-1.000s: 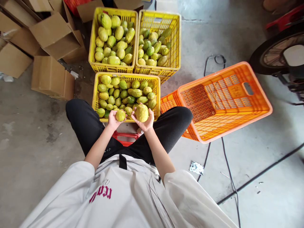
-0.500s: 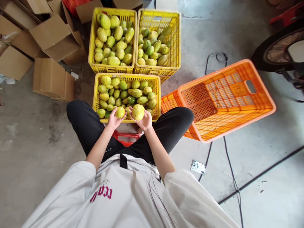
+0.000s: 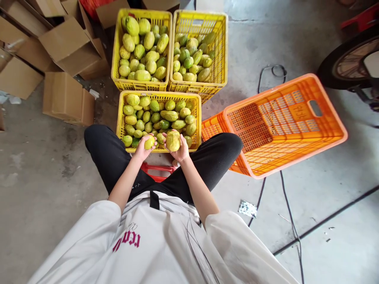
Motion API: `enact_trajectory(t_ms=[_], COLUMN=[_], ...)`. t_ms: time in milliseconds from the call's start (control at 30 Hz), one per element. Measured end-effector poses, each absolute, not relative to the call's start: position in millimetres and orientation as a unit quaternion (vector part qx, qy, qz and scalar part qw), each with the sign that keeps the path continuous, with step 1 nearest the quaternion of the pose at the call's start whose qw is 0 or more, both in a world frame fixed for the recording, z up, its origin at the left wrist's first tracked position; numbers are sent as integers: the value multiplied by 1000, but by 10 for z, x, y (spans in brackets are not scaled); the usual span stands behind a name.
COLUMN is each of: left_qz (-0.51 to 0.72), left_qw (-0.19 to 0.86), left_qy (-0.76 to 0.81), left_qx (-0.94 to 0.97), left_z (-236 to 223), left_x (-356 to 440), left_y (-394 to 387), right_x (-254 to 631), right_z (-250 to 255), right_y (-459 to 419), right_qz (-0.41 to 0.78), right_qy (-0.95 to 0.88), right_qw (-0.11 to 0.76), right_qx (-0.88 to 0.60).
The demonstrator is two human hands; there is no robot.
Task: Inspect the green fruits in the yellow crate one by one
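Note:
My left hand (image 3: 142,149) is closed around a small yellow-green papaya (image 3: 149,142), its fingers wrapped over the side. A rounder, paler yellow papaya (image 3: 173,141) sits in my right hand (image 3: 182,150), with the fingers curled about it. Both hands are held close together over the near rim of the front yellow crate (image 3: 119,118). Many green and yellow papayas (image 3: 169,115) lie inside that crate, below and beyond my hands. Parts of the crate's near edge are hidden by my hands and the fruit.
Two more yellow crates (image 3: 113,59) (image 3: 226,51) of papayas stand behind the front one. An orange crate (image 3: 299,112) lies tilted on the right. Cardboard boxes (image 3: 63,96) pile up at left. Cables (image 3: 288,197) cross the floor near a wheel (image 3: 331,65). Something red (image 3: 158,169) shows between my legs.
Both papayas have turned in my hands, and the left hand's fingers now cover more of its fruit. The whole view has shifted slightly; the crates stay in place.

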State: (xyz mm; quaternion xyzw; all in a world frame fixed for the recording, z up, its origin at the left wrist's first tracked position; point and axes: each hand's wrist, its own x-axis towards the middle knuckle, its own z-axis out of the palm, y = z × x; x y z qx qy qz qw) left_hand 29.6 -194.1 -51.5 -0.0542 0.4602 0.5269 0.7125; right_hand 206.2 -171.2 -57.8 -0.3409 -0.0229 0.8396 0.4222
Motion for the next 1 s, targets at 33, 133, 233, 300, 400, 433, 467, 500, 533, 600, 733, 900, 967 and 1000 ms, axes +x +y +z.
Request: enact_trajectory(t_ms=[33,133,233,300,400,433,467,500,533,600,733,900,967,1000], left_qz=[529,535,550,560,565,565,564,563,559,554,551,492,456,438], left_qw=[709,706,703,698,703,705,705,705,705,707,702,741,763,772], left_qy=[463,455,439,432,417,414,416,419,423,426,439,455,458,460], left_qx=[-59,-85,-105,-113,-109,-106,-104,-104,-106,-112,-100,-40,-7,6], left_z=[-532,-557,-555,-552,-553,-554,-554,-553,-550,-537,-504,-548,-587,-607], left_x=[292,274,269,277,291,295,297,297,297,294,286,278,284,289], left_y=[-1943,-1949,-1950,-1947,-1942,-1942,-1942,-1944,-1947,-1953,-1961,-1975,-1979,-1978], right_x=[2062,2060,2048,2038,2037,2041,2048,2055,2064,2079,2098,2106,2099,2094], right_z=[-586,-625,-662,-672,-679,-686,-698,-713,-730,-762,-768,-745,-773,-795], right_y=[-1714,-1714,-1703,-1694,-1687,-1688,-1689,-1691,-1693,-1695,-1687,-1671,-1664,-1661], right_qz=[840,841,839,837,834,834,835,836,837,837,839,836,834,835], right_qy=[-22,-15,-10,-13,-12,-9,-6,-3,2,18,46,35,26,24], right_qw=[426,437,443,442,439,438,436,434,433,435,428,414,404,396], right_qx=[-335,-319,-315,-321,-334,-336,-336,-335,-334,-332,-332,-358,-374,-382])
